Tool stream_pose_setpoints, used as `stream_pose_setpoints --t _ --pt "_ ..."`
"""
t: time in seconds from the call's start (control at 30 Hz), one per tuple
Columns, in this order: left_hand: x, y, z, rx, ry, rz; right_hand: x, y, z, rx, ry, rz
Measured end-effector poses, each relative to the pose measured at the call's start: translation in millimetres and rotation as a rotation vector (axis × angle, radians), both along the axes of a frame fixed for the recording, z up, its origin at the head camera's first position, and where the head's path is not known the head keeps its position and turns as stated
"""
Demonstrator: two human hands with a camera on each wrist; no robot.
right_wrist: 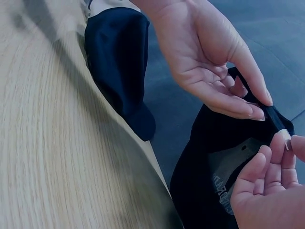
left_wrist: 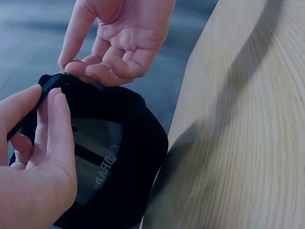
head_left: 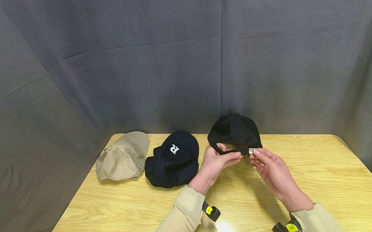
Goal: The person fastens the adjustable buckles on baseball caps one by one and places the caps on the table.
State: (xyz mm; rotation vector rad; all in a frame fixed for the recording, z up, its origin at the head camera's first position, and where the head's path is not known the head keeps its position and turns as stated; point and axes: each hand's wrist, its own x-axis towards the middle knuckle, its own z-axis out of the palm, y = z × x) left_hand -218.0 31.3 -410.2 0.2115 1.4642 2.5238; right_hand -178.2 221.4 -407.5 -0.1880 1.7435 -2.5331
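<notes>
A black cap (head_left: pixel 234 129) is held up over the right half of the table, its rear opening and strap facing me. My left hand (head_left: pixel 217 163) pinches the strap (left_wrist: pixel 35 102) between thumb and fingers, left of the buckle. At the strap's right end, my right hand (head_left: pixel 274 171) pinches the silver metal buckle (head_left: pixel 251 151) between thumb and fingertips. Inside the cap, the left wrist view shows a greyish lining with lettering (left_wrist: pixel 106 167). In the right wrist view my right hand's fingers partly cover the buckle.
A navy cap (head_left: pixel 172 168) with a white letter R lies left of my left hand. Farther left is a beige cap (head_left: pixel 123 156). The wooden table (head_left: pixel 115 212) ends at a grey cloth backdrop (head_left: pixel 159 79) behind the caps.
</notes>
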Motion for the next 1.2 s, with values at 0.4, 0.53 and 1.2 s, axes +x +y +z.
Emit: stream_pose_setpoints --t 0.4,0.53,1.2 --pt "-0.3 6.6 -2.3 0.006 0.03 0.051 1.1 -7.3 -3.2 0.021 -0.01 0.004" --pt "0.0 6.2 -1.7 0.034 0.008 0.09 1.0 -9.0 -3.4 0.028 -0.011 0.006" --pt "1.0 3.2 -5.2 -0.268 0.137 0.018 3.0 -9.0 -2.4 0.064 -0.032 -0.005"
